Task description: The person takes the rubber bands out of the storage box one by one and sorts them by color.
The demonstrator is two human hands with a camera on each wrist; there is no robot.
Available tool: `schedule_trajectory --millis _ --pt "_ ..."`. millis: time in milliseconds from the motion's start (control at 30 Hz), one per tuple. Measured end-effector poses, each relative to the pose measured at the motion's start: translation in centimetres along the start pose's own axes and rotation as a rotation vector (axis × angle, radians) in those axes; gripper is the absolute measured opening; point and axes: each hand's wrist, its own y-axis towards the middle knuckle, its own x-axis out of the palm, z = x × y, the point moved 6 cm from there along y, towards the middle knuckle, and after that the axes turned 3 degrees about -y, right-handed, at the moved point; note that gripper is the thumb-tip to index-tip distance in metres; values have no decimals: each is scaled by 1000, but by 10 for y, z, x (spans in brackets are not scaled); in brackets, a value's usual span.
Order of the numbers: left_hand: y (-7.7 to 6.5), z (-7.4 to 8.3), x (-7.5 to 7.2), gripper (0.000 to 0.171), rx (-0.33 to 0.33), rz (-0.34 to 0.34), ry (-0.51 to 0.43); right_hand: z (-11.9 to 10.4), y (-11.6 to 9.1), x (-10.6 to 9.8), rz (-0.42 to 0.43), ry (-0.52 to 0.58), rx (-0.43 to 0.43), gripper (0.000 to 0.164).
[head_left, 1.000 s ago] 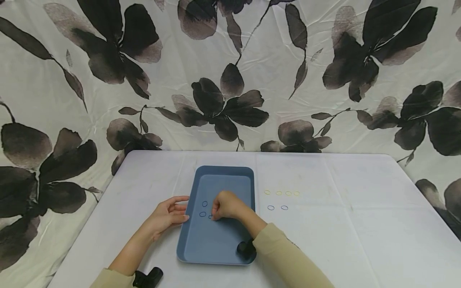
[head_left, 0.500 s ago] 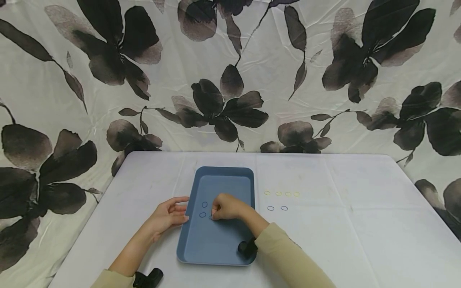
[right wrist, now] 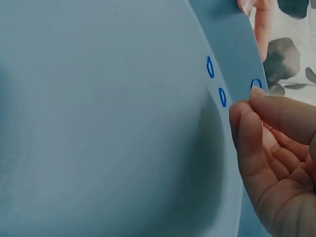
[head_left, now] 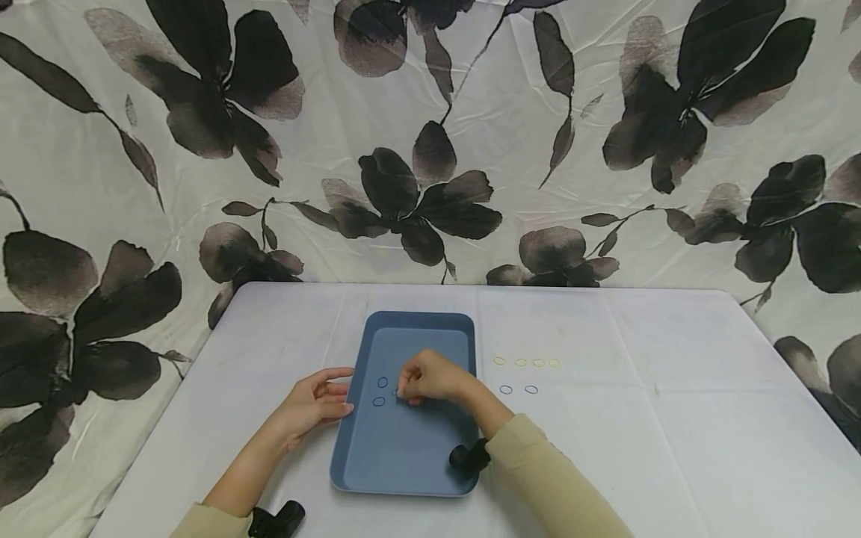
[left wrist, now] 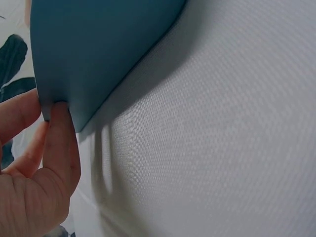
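My right hand [head_left: 430,377] is over the blue tray [head_left: 403,456], thumb and forefinger pinching a thin blue rubber band [right wrist: 255,83]. Two more blue rubber bands, one [head_left: 382,382] behind the other [head_left: 379,401], lie on the tray floor just left of those fingers. At the tray's left side, my left hand [head_left: 312,403] holds the rim. The left wrist view shows one fingertip [left wrist: 60,111] on the outer wall and another finger over the edge.
Right of the tray, on the white table [head_left: 673,448], lie several yellow rubber bands [head_left: 539,362] in a row. Nearer are two blue ones [head_left: 506,389]. A floral cloth [head_left: 430,187] hangs behind the table. Each wrist wears a black camera [head_left: 469,458].
My right hand has risen slightly and moved away from the tray floor, carrying the blue rubber band that lay under its fingertips. The left hand stays at the tray's edge.
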Motion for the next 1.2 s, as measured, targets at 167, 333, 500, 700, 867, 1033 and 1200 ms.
schedule_trajectory --millis 167,333,500,700,867,1033,1200 --pt "0 0 0 66 -2 0 -1 -2 1 -3 9 31 -19 8" --pt "-1 0 0 66 -1 -2 8 -5 0 -9 21 30 -37 6" --pt "0 0 0 66 -2 -6 7 -4 -2 -18 43 73 -13 2" --pt "0 -1 -1 65 -1 -12 -6 -1 -7 -30 85 153 20 9" --pt "1 -1 -1 66 2 -16 -5 -1 -11 -37 112 187 20 12" --pt "1 -1 -1 66 1 -18 -6 1 -15 -44 145 211 22 12" --pt "0 -1 -1 65 3 -16 -7 5 -19 -51 156 193 16 14"
